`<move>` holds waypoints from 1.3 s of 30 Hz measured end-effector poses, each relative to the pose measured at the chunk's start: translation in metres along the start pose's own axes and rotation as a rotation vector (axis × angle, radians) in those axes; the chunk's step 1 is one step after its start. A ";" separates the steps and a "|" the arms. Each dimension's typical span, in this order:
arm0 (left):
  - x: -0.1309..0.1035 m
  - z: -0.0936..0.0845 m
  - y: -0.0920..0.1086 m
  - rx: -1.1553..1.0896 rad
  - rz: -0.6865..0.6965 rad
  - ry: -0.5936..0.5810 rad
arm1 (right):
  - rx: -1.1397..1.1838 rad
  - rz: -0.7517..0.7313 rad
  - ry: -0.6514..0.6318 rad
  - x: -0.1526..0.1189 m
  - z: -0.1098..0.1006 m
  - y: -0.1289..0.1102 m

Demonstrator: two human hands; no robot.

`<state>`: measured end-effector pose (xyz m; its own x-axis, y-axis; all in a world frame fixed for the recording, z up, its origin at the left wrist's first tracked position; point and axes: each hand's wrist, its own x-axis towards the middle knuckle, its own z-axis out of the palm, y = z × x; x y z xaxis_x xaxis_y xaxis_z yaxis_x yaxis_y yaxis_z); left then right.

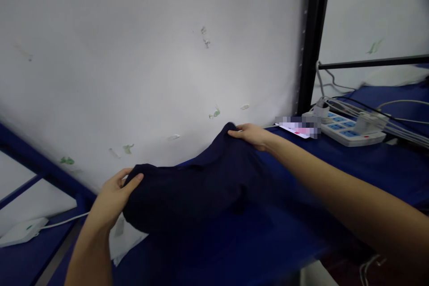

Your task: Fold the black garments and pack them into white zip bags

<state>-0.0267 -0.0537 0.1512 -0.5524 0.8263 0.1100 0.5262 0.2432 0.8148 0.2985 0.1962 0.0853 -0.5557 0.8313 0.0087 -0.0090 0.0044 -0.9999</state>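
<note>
A dark navy piece of cloth [197, 192], perhaps a garment, is stretched between my two hands above a blue surface [214, 250]. My left hand [115, 192] pinches its upper left corner, thumb on top and fingers behind. At the upper right corner, my right hand [250, 136] grips the fabric between thumb and fingers. The cloth sags between the two holds, and its lower part is dark and blurred. White papers or a bag [125, 241] show partly from under its left side.
Behind stands a white wall [150, 76] with peeled tape marks. To the right lie a lit phone [296, 128] and a white power strip [348, 129] with plugs and tangled cables. A black upright post [311, 40] rises there. At left are a white device [25, 231] with a cord and a blue frame bar [43, 161].
</note>
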 end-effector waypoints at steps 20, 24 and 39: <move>0.038 0.048 -0.081 0.630 -0.040 0.198 | -0.511 0.052 0.172 0.019 0.010 0.079; 0.032 0.046 -0.085 0.745 -0.066 0.153 | -0.582 0.087 0.113 0.013 0.009 0.081; 0.003 0.072 -0.057 0.767 -0.006 -0.055 | -0.298 -0.063 -0.010 -0.018 0.038 0.061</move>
<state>-0.0124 -0.0284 0.0643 -0.5344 0.8430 0.0621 0.8355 0.5156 0.1901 0.2765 0.1605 0.0244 -0.5700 0.8187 0.0689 0.2001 0.2197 -0.9548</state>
